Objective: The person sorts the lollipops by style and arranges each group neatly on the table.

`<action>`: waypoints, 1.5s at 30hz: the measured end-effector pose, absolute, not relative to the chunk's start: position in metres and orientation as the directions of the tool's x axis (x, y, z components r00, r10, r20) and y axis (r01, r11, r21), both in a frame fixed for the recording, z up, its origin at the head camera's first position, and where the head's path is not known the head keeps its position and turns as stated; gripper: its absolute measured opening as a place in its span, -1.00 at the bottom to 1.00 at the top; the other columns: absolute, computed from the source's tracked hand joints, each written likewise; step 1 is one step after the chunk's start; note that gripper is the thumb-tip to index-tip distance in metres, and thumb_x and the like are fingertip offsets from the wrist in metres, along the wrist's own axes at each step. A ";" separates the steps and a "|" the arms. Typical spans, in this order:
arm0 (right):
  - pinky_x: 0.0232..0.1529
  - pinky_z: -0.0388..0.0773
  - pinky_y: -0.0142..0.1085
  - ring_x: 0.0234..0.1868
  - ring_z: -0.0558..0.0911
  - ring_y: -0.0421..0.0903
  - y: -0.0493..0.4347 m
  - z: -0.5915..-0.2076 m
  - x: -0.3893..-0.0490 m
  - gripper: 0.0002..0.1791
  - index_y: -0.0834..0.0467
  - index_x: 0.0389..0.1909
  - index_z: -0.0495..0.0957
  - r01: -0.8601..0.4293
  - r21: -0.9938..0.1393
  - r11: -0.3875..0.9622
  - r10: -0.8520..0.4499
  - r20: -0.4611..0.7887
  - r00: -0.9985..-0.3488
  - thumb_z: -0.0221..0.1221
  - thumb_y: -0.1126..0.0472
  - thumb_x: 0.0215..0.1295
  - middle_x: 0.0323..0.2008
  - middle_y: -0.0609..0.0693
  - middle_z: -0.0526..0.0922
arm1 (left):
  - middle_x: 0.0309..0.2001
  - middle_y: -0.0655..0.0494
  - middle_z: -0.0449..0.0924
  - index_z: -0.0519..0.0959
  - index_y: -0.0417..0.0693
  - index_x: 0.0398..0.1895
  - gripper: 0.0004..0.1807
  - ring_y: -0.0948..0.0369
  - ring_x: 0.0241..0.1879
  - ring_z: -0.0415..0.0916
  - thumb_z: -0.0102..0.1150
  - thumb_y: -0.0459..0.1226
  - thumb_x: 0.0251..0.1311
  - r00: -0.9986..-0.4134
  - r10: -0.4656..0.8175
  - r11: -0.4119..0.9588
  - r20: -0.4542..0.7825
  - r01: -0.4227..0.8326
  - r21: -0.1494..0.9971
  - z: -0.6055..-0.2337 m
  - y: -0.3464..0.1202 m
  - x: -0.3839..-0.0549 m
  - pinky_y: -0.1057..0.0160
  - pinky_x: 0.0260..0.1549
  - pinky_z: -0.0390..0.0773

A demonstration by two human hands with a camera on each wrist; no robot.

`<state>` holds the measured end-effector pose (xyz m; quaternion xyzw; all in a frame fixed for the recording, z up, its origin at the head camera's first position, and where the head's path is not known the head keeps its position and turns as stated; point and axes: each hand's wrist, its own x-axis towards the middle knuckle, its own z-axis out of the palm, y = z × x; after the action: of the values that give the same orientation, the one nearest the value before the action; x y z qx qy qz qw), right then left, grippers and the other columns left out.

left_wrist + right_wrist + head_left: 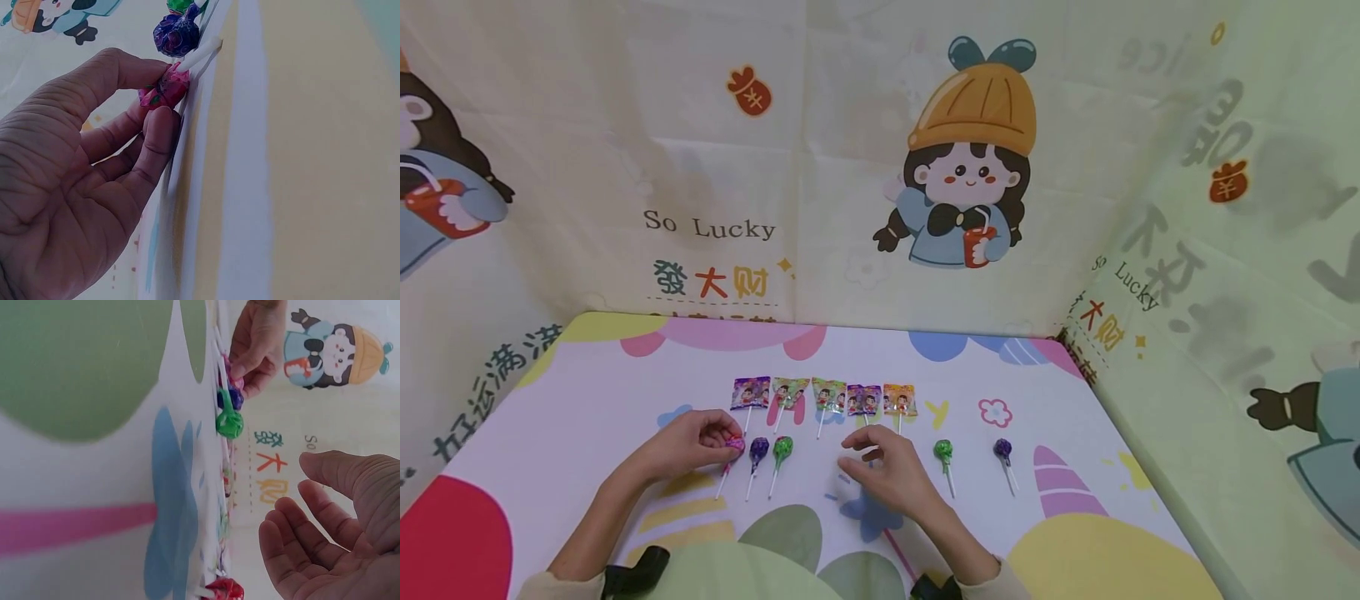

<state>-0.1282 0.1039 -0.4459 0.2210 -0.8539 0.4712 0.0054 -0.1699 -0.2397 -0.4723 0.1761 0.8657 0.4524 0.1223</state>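
Note:
My left hand [688, 442] pinches the wrapped head of a pink lollipop [165, 89] between thumb and fingertips, its white stick pointing toward me. Just right of it lie a purple lollipop [758, 450] and a green lollipop [782, 451], sticks also toward me. Over the middle of the table, my right hand [891, 471] holds nothing, its fingers loosely bent. A red lollipop [226, 590] appears near it in the right wrist view; in the head view the right hand hides it. Further right are another green lollipop [943, 451] and another purple lollipop [1003, 449].
Behind runs a row of flat bagged lollipops: a purple one [751, 392] at the left end, green and purple ones in between, an orange one [899, 398] at the right end. A patterned cloth covers the table [970, 550]. Printed curtains [835, 167] hang around its back and sides.

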 end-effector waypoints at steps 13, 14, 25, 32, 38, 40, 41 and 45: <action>-0.05 0.70 -0.04 -0.16 0.69 0.03 0.128 -0.445 -0.134 -0.76 0.21 -0.10 0.66 -0.348 -0.809 0.474 -0.292 0.229 -0.929 0.41 0.25 0.26 -0.12 0.17 0.70 | -0.35 0.08 0.54 0.61 -0.16 -0.13 -0.69 0.12 -0.31 0.45 0.47 -0.20 0.18 -0.913 0.404 0.536 -0.062 0.181 0.825 -0.471 -0.239 -0.170 0.37 -0.36 0.54; -0.05 0.70 -0.04 -0.15 0.69 0.04 0.129 -0.446 -0.135 -0.76 0.23 -0.10 0.65 -0.352 -0.807 0.474 -0.291 0.234 -0.928 0.41 0.25 0.26 -0.13 0.18 0.70 | -0.35 0.08 0.54 0.61 -0.17 -0.13 -0.69 0.12 -0.31 0.45 0.47 -0.20 0.18 -0.913 0.403 0.535 -0.063 0.179 0.826 -0.472 -0.239 -0.170 0.37 -0.36 0.54; 0.00 0.69 -0.09 -0.06 0.69 0.03 0.140 -0.452 -0.142 -0.74 0.26 -0.07 0.63 -0.311 -0.800 0.513 -0.270 0.194 -0.943 0.40 0.28 0.27 -0.11 0.11 0.70 | -0.35 0.08 0.53 0.61 -0.16 -0.13 -0.69 0.12 -0.30 0.45 0.47 -0.20 0.18 -0.913 0.401 0.535 -0.070 0.172 0.827 -0.471 -0.238 -0.169 0.38 -0.36 0.55; 0.01 0.69 -0.13 -0.07 0.66 0.00 0.144 -0.458 -0.146 -0.77 0.21 -0.11 0.64 -0.286 -0.791 0.541 -0.257 0.168 -0.952 0.41 0.28 0.25 -0.15 0.02 0.69 | -0.35 0.08 0.53 0.61 -0.16 -0.13 -0.70 0.11 -0.30 0.45 0.47 -0.21 0.17 -0.916 0.393 0.538 -0.075 0.163 0.827 -0.470 -0.237 -0.169 0.37 -0.37 0.54; -0.02 0.69 -0.19 -0.14 0.66 -0.02 0.147 -0.463 -0.150 -0.79 0.23 -0.13 0.63 -0.298 -0.785 0.543 -0.288 0.159 -0.944 0.39 0.33 0.26 -0.17 0.04 0.69 | -0.36 0.08 0.53 0.61 -0.16 -0.14 -0.70 0.11 -0.31 0.45 0.48 -0.22 0.17 -0.921 0.382 0.545 -0.079 0.155 0.824 -0.470 -0.237 -0.169 0.37 -0.37 0.53; -0.04 0.69 -0.26 -0.16 0.67 -0.03 0.148 -0.464 -0.151 -0.80 0.23 -0.12 0.63 -0.297 -0.785 0.544 -0.299 0.149 -0.942 0.38 0.35 0.26 -0.17 0.03 0.69 | -0.36 0.08 0.53 0.61 -0.17 -0.14 -0.70 0.11 -0.31 0.44 0.48 -0.22 0.17 -0.920 0.383 0.546 -0.078 0.157 0.823 -0.471 -0.237 -0.169 0.37 -0.37 0.53; -0.05 0.68 -0.30 -0.17 0.67 -0.05 0.148 -0.464 -0.152 -0.80 0.24 -0.12 0.63 -0.295 -0.785 0.545 -0.302 0.144 -0.942 0.38 0.36 0.26 -0.17 0.03 0.69 | -0.36 0.08 0.53 0.61 -0.17 -0.14 -0.70 0.11 -0.31 0.44 0.47 -0.22 0.18 -0.920 0.385 0.545 -0.077 0.160 0.823 -0.471 -0.237 -0.169 0.37 -0.37 0.53; -0.06 0.66 -0.36 -0.17 0.67 -0.06 0.148 -0.464 -0.152 -0.79 0.24 -0.10 0.63 -0.293 -0.782 0.550 -0.311 0.134 -0.941 0.37 0.36 0.27 -0.17 0.02 0.69 | -0.36 0.08 0.54 0.61 -0.17 -0.15 -0.71 0.12 -0.32 0.45 0.47 -0.22 0.18 -0.917 0.393 0.545 -0.070 0.171 0.821 -0.471 -0.237 -0.169 0.36 -0.38 0.53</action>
<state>-0.1524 0.1480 -0.4644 0.1718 -0.8803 0.4421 -0.0102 -0.1688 -0.2367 -0.4707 0.1619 0.8703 0.4484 0.1236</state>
